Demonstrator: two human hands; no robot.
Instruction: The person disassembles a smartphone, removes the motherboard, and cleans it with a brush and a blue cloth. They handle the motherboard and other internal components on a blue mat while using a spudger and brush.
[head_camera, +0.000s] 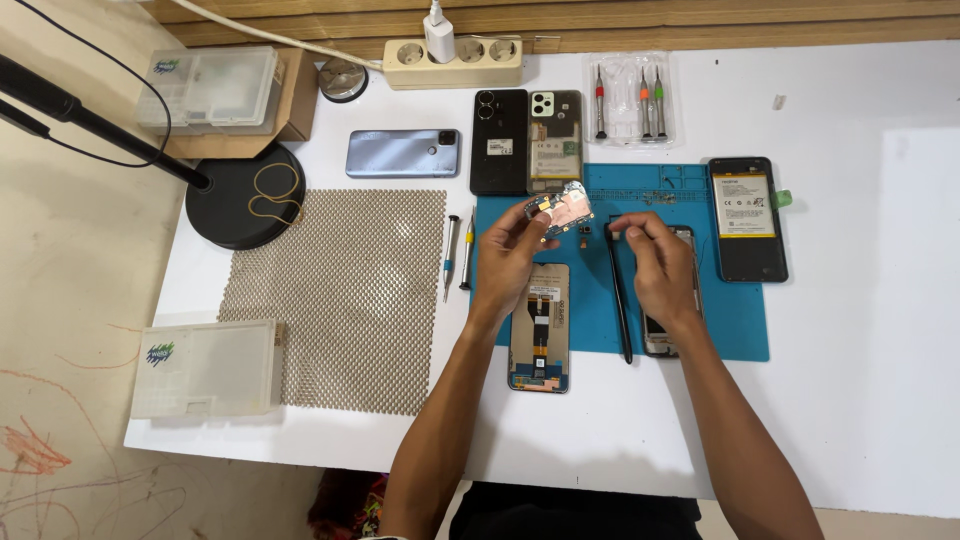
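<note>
My left hand (510, 252) holds a small circuit board (560, 211) up over the blue work mat (740, 325). My right hand (660, 262) pinches a tiny part between thumb and fingertips, with black tweezers (619, 300) lying just left of it on the mat. Below my left hand lies an opened phone frame (540, 328) showing its inner parts. My right hand partly hides another phone frame (668, 335).
Two opened phone backs (525, 140) and a blue phone (402, 153) lie at the back. A phone with battery (746, 217) sits right. Two screwdrivers (458, 250), a mesh mat (345, 295), lamp base (246, 207), power strip (455, 61), screwdriver pack (630, 98) and plastic boxes (207, 368) surround.
</note>
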